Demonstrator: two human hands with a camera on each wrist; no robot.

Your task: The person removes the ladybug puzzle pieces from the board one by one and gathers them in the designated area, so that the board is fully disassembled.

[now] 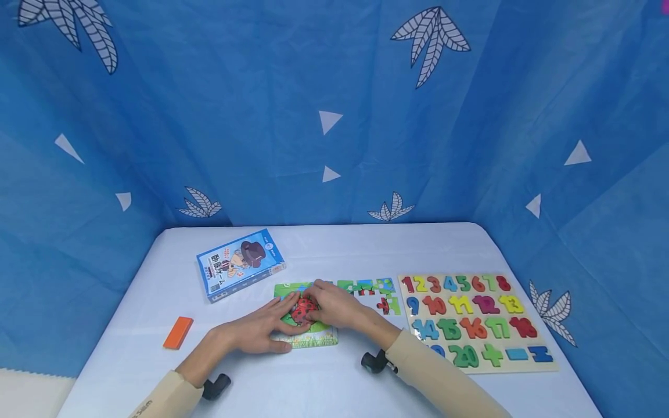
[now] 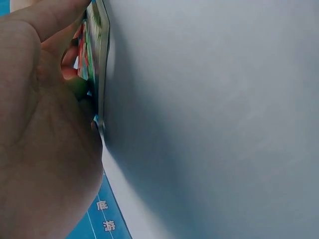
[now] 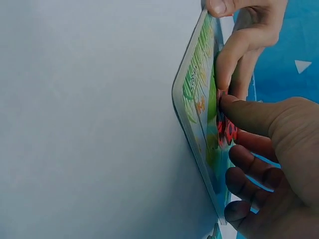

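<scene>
A ladybug jigsaw puzzle (image 1: 325, 338) on a thin board lies at the middle of the white table. My left hand (image 1: 255, 332) rests on its left side with fingers spread; in the right wrist view, the left fingertips touch the puzzle near the ladybug. From the right, my right hand (image 1: 337, 306) pinches a red, black-spotted ladybug puzzle piece (image 3: 231, 130) between thumb and index finger, low over the board. Its other fingers are loosely bent. The left wrist view shows mostly the palm and the board's edge (image 2: 103, 55). Fingers partly cover the puzzle's middle.
Joined puzzle pieces (image 1: 392, 285) lie just right of the board. A wooden number board (image 1: 502, 367) stands farther right. A blue card-game box (image 1: 243, 261) is at the back left, and an orange block (image 1: 178, 332) at the left. Blue curtains (image 1: 292, 116) surround the table.
</scene>
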